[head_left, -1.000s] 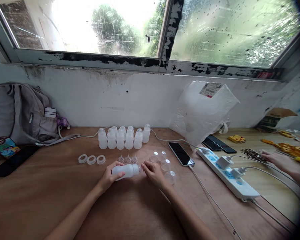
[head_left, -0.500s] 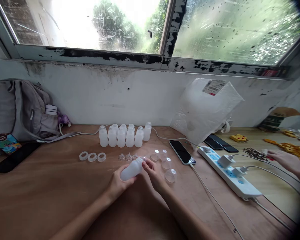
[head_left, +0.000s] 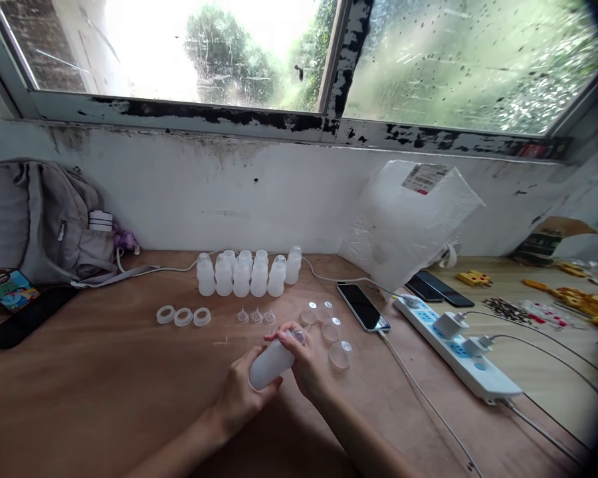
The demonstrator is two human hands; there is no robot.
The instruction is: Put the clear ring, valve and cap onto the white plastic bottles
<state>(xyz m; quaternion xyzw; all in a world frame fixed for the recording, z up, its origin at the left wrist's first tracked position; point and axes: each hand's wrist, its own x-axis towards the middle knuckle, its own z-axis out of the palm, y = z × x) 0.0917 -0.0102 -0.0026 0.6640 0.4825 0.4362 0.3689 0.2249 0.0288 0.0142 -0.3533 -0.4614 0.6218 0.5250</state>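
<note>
A frosted white baby bottle (head_left: 270,364) lies tilted between my hands, its top end up and to the right. My left hand (head_left: 240,385) is wrapped round its body from the left. Fingers of my right hand (head_left: 299,353) close round the neck, where a clear nipple shows partly. Just beyond are clear nipples (head_left: 256,315) in a row. White screw rings (head_left: 183,317) lie to their left. Several clear round caps (head_left: 339,355) rest right of my right hand. Behind stands a group of similar bottles (head_left: 242,275), some capped.
A charging phone (head_left: 363,307) and a white power strip (head_left: 458,348) with cables lie to the right. Behind them leans a white plastic bag (head_left: 413,212). At left sit a grey backpack (head_left: 40,212) and a black phone-like slab (head_left: 27,318). Yellow parts (head_left: 583,299) are at far right.
The bottle and both hands have moved slightly right and toward me. My right hand now wraps more round the bottle's neck. Another person's hand at far right has left the view.
</note>
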